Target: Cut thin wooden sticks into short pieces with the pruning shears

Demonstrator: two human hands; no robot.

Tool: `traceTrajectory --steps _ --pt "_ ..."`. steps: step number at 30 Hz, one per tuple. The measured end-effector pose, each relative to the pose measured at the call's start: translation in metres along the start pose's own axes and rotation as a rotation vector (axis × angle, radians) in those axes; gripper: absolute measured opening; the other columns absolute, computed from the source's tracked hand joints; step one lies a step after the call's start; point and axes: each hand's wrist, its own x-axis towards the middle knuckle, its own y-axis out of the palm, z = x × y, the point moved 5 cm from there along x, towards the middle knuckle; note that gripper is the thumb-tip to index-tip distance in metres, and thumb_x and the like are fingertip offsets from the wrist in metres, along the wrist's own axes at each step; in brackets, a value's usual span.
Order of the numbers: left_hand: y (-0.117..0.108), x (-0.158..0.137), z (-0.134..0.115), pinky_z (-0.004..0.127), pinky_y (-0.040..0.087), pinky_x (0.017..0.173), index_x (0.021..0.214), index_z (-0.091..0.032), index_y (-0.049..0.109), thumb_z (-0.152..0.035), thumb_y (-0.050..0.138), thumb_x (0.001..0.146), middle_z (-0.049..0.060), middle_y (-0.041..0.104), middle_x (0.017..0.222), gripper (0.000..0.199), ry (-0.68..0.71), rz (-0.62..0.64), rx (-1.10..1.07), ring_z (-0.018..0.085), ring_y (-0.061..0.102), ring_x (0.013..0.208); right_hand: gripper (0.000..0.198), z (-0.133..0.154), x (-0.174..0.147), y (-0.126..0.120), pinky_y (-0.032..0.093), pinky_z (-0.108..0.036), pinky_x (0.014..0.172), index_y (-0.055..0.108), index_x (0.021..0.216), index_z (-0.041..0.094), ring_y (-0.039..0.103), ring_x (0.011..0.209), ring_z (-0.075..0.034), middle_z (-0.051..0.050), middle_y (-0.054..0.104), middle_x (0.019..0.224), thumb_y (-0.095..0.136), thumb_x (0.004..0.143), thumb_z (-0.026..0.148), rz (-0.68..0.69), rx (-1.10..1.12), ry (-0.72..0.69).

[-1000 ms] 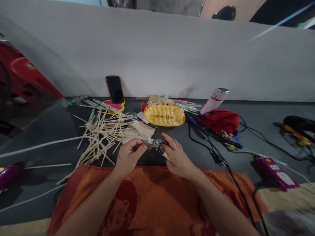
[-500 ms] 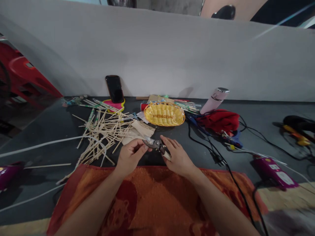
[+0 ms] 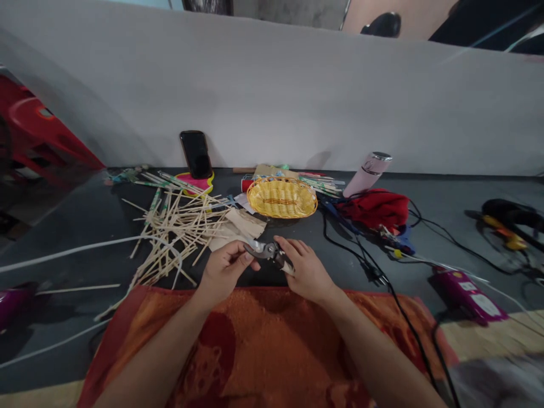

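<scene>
My right hand [image 3: 306, 267] is closed around the handles of a pair of pruning shears [image 3: 269, 250], whose blades point left. At the blade tips, the thumb and fingers of my left hand [image 3: 226, 268] are pinched together; whether they grip the blade or something small is hidden. Just beyond my left hand lies a piece of tan paper or card [image 3: 250, 225]. Thin pale wooden sticks [image 3: 182, 226] are heaped loosely to the left. Behind the shears sits a yellow woven basket [image 3: 282, 198].
An orange towel [image 3: 272, 340] covers the near table edge. A phone [image 3: 196, 154] leans against the wall on the left. On the right are a pink bottle [image 3: 368, 173], red cloth [image 3: 376, 208], black cables [image 3: 361, 259] and a purple device [image 3: 470, 296]. A white cable [image 3: 76, 250] crosses the left side.
Both hands stay together at the shears, nearly unmoved. The whole view has shifted slightly, with things on the right a little further left.
</scene>
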Motion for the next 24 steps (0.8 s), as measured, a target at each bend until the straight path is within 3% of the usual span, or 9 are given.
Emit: traceTrajectory --steps 5,15,20,24 --pt "0.002 0.003 0.006 0.019 0.020 0.043 0.082 -0.014 0.059 -0.038 0.059 0.087 0.001 0.066 0.065 0.024 -0.044 0.113 -0.144 0.004 0.031 0.043 0.078 -0.001 0.001 0.001 0.039 -0.044 0.096 0.028 0.145 0.020 0.043 0.117 -0.028 -0.012 0.048 0.134 0.054 0.072 0.012 0.044 0.001 -0.009" --pt "0.005 -0.001 0.008 0.020 0.016 0.040 0.082 -0.014 0.059 -0.043 0.066 0.079 -0.002 0.058 0.051 0.030 -0.204 0.202 -0.301 0.004 0.030 0.037 0.073 0.004 0.000 -0.003 0.039 -0.041 0.097 0.034 0.142 0.021 0.046 0.113 -0.025 -0.011 0.052 0.126 0.050 0.072 0.008 0.056 -0.009 -0.040" --pt "0.004 0.003 0.004 0.020 0.023 0.042 0.085 -0.015 0.057 -0.045 0.057 0.086 0.001 0.065 0.063 0.030 -0.105 0.126 -0.179 0.005 0.034 0.041 0.073 -0.001 0.001 -0.003 0.040 -0.042 0.097 0.034 0.142 0.021 0.048 0.111 -0.025 -0.011 0.053 0.124 0.050 0.072 0.007 0.032 0.004 -0.023" --pt "-0.001 0.004 0.001 0.021 0.039 0.054 0.086 -0.016 0.058 -0.040 0.061 0.084 0.004 0.071 0.078 0.024 0.017 -0.027 0.095 0.010 0.053 0.057 0.074 -0.008 0.002 -0.001 0.042 -0.042 0.096 0.033 0.142 0.021 0.049 0.109 -0.025 -0.011 0.054 0.121 0.050 0.072 0.007 -0.006 0.044 0.036"
